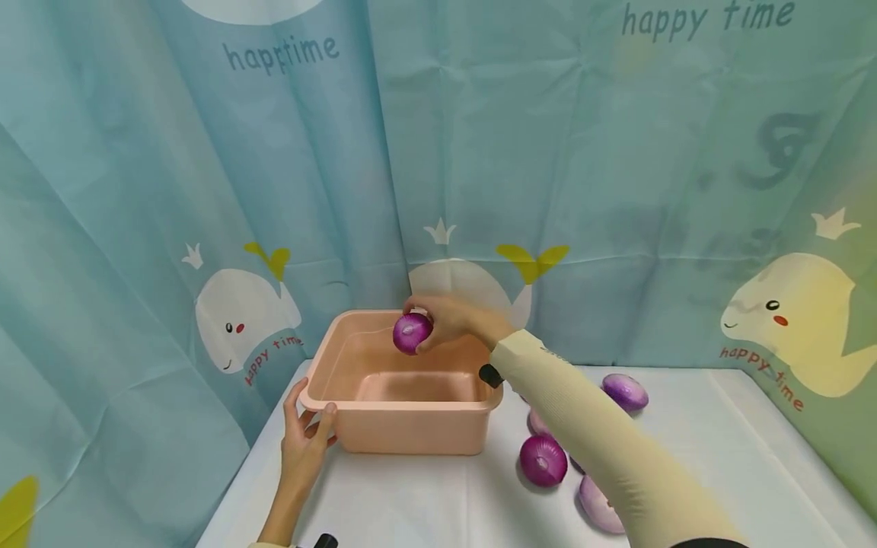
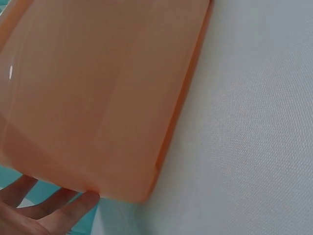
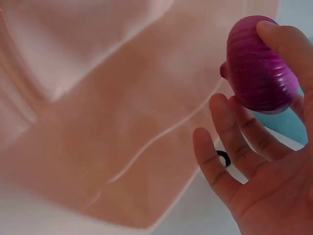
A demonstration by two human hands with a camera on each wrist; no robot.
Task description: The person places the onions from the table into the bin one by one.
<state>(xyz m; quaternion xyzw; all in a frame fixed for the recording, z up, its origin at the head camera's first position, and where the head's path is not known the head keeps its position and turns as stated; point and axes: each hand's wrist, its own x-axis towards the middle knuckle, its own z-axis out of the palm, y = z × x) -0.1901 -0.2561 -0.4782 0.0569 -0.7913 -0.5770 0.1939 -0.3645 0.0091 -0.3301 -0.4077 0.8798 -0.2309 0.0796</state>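
Observation:
A pink plastic basin [image 1: 411, 435] stands on the white table, near its far left corner. My right hand [image 1: 448, 320] holds a purple onion [image 1: 412, 332] in its fingertips above the basin's far side. In the right wrist view the onion [image 3: 259, 68] sits between the thumb and fingers of my right hand [image 3: 264, 186], over the basin's bare inside [image 3: 122, 122]. My left hand [image 1: 304, 441] rests against the basin's near left corner, thumb on the rim and fingers straight along the wall. The left wrist view shows those fingers [image 2: 44, 208] under the basin's wall [image 2: 98, 98].
Several more purple onions lie on the white tablecloth [image 1: 425, 502] right of the basin, among them one [image 1: 543, 460] near my right forearm and one [image 1: 624, 391] further back. A blue whale-print curtain [image 1: 479, 152] closes off the back and sides.

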